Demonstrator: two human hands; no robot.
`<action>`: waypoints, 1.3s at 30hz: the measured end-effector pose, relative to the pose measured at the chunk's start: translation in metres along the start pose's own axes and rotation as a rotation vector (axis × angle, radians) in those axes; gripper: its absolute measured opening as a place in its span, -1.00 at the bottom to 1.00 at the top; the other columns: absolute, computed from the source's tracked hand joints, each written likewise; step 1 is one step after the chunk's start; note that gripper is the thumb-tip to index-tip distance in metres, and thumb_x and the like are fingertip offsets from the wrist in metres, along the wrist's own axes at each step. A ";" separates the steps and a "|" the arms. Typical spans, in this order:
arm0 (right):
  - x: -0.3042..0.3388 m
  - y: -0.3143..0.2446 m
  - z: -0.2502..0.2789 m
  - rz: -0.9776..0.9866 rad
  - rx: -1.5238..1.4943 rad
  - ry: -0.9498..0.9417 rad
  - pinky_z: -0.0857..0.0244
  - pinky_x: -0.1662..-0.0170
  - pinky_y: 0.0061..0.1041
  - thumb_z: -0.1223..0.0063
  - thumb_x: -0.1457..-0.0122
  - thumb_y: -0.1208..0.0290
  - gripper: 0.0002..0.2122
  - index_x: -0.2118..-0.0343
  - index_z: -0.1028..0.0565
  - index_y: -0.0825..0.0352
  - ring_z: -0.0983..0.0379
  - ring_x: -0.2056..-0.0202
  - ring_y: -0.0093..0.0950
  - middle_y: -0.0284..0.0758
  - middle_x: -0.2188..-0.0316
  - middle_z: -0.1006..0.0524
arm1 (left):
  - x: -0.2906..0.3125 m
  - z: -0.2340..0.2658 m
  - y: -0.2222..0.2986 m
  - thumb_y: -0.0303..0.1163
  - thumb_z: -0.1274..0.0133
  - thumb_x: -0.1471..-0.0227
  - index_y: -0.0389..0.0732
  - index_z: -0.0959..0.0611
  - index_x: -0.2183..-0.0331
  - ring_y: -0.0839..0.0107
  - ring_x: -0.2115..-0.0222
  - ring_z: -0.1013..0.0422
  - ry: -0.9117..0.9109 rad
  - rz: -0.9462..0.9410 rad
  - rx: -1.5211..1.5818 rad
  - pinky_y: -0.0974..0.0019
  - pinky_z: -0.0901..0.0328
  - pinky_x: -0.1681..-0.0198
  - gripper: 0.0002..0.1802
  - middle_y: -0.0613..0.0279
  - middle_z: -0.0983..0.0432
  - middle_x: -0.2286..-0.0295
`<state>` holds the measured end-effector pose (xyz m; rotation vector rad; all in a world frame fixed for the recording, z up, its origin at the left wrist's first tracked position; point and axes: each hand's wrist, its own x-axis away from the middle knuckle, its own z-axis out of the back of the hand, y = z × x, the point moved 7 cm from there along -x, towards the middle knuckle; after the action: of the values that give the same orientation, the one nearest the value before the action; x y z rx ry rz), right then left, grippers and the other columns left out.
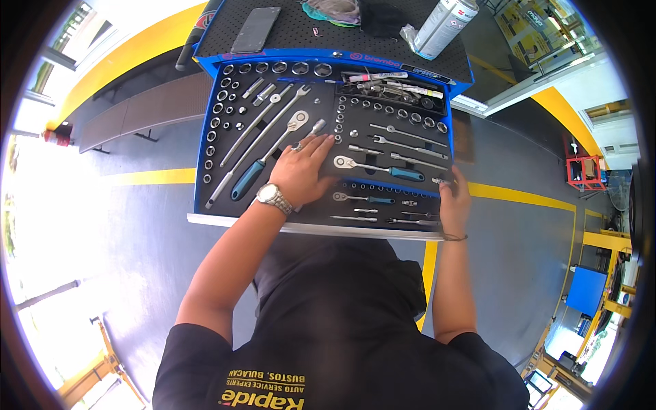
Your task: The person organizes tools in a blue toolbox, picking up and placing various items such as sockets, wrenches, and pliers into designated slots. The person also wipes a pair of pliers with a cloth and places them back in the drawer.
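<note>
My left hand (304, 166) lies flat, fingers stretched out, over the left half of the pulled-out tool drawer (342, 231). Its fingertips reach a chrome extension bar (318, 126), partly hidden beneath them. Just left of that hand is a large ratchet (248, 179) with a blue-and-black handle. At the drawer's right edge, my right hand (456, 203) has thumb and fingers apart, the thumb beside a small chrome joint piece (438, 181). A medium ratchet (378, 169) and a small ratchet (362, 198) rest in the foam between my hands.
Sockets (301, 68) line the drawer's far and left sides. A compartment (393, 89) of pens and loose metal parts occupies its far right. On the blue cabinet's black top (301, 31) are a phone (256, 29), a spray can (445, 29) and cloths (333, 11). A bench (140, 119) stands left.
</note>
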<state>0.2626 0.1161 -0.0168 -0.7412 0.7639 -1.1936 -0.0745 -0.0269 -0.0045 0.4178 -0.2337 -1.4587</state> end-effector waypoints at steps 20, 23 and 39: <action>0.000 0.012 0.007 -0.096 0.157 -0.081 -0.34 -0.22 -0.31 -0.24 -0.18 0.55 -0.39 -0.31 -0.30 0.37 -0.47 -0.16 -0.19 -0.06 -0.19 -0.48 | -0.004 -0.010 -0.005 -0.14 -0.50 0.16 -0.10 -0.74 0.13 0.09 -0.28 -0.30 0.090 -0.024 0.153 -0.11 -0.19 -0.26 -0.48 0.02 -0.45 -0.20; -0.003 0.010 0.006 -0.053 0.166 -0.080 -0.38 -0.16 -0.35 -0.27 -0.16 0.51 -0.48 -0.20 -0.41 0.41 -0.51 -0.10 -0.25 -0.10 -0.13 -0.52 | -0.007 -0.009 -0.005 -0.13 -0.48 0.13 -0.08 -0.77 0.18 0.07 -0.36 -0.15 0.021 0.044 0.121 -0.10 -0.18 -0.26 -0.55 0.15 -0.37 -0.28; -0.015 0.058 -0.019 -0.503 -0.454 -0.367 -0.34 -0.17 -0.41 -0.13 -0.20 0.51 -0.42 -0.31 -0.31 0.46 -0.51 -0.02 -0.42 -0.19 -0.04 -0.57 | -0.011 -0.014 0.002 -0.19 -0.35 -0.03 -0.05 -0.66 0.04 0.01 -0.40 -0.05 -0.003 -0.068 0.004 -0.26 -0.05 -0.31 -0.56 0.15 -0.29 -0.31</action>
<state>0.2739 0.1413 -0.0735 -1.5516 0.5547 -1.2837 -0.0680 -0.0141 -0.0153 0.4304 -0.2270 -1.5260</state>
